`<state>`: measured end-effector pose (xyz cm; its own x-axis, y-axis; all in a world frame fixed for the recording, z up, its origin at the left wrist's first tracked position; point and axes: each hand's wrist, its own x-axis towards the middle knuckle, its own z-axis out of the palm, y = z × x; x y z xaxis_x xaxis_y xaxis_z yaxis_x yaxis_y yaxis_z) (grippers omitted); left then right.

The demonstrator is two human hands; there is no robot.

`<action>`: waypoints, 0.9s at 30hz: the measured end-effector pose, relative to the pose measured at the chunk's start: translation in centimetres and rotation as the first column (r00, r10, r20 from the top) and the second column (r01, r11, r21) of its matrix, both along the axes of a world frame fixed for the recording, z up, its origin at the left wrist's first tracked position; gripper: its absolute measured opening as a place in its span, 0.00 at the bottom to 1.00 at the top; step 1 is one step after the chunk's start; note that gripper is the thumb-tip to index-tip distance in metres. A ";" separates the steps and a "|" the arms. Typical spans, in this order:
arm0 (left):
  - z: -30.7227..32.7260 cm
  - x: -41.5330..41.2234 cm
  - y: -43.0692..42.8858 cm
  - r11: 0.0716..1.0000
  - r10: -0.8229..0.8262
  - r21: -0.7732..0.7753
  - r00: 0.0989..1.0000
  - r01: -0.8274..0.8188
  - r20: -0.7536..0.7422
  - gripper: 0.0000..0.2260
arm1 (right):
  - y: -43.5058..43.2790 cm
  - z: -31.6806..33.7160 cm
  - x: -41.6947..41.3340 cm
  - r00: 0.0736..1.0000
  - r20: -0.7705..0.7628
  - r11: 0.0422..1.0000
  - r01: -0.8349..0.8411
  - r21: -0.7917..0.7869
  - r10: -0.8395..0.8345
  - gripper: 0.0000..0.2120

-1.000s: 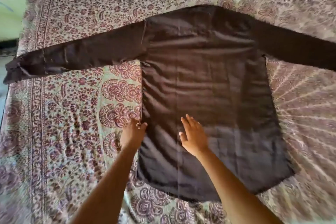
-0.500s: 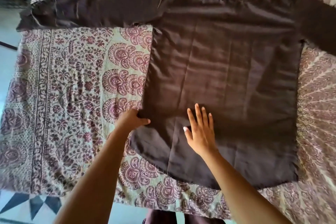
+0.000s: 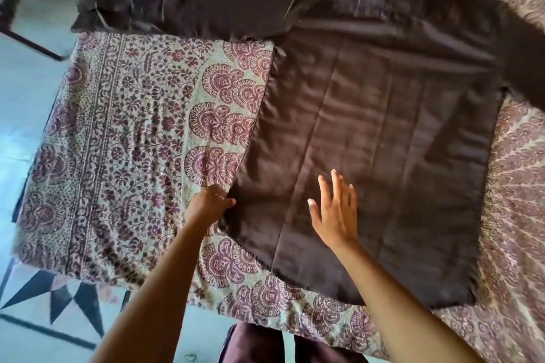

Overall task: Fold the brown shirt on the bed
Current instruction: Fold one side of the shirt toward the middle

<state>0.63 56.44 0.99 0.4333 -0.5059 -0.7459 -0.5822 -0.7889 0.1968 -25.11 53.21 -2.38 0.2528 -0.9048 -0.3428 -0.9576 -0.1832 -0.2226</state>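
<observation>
**At the near edge of the bed: side edge gripped, first fold not yet made**

Across the middle of the bed (image 3: 132,141), the brown shirt (image 3: 368,141) is spread flat, its hem turned toward the near edge and its shoulders toward the far edge. The left sleeve (image 3: 191,13) is stretched out to the bed's left edge, where its cuff appears to reach the brink. The right sleeve (image 3: 528,68) is cut off by the frame toward the right edge. No fold is seen, so the task is judged to be at its start.

Several faults could be expected from here. If the side is carried over with only its lower part gripped, the fold line may be pulled askew and the cloth near the armpit could lag and bunch. The fabric looks thin and smooth, so the whole garment might be dragged along the bedspread unless its body is pinned. The outstretched left sleeve could be drawn off the left edge toward the floor (image 3: 26,97), or be trapped crumpled under the fold.

The left hand (image 3: 211,203) is closed on the shirt's left side edge, low down near the hem, with the thumb laid over the cloth. The right hand (image 3: 334,212) is held open, fingers straight and spread, flat upon the lower body of the shirt near the left hand. Whether weight is pressed through it cannot be told.
</observation>
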 end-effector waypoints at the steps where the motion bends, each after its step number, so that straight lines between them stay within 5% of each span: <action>1: 0.0 -0.2 -0.2 0.999 0.029 -0.027 1.000 -0.029 -0.001 0.13 | -1.1 0.3 0.5 1.000 0.029 1.000 0.003 -0.020 -0.002 0.27; 9: -1.5 -0.4 -4.0 0.950 0.128 -0.272 0.985 -0.155 -0.116 0.14 | -14.8 1.4 7.9 0.975 0.142 0.975 -0.149 -0.167 0.173 0.22; 20: -3.8 1.0 -9.3 0.919 -0.090 -0.391 0.941 -0.048 -0.326 0.13 | -27.8 0.3 17.8 0.987 0.001 0.986 -0.158 0.054 0.158 0.24; 27: -4.4 2.5 -9.7 0.949 -0.113 -0.313 0.879 -0.043 -0.463 0.14 | -31.3 -0.9 19.2 0.999 -0.034 0.977 -0.011 0.211 0.019 0.29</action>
<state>3.17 46.75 -3.38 0.0488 -0.7488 -0.6610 -0.3846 -0.6249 0.6794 -5.93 21.94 -3.23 0.2499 -0.8073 -0.5347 -0.9630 -0.1499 -0.2238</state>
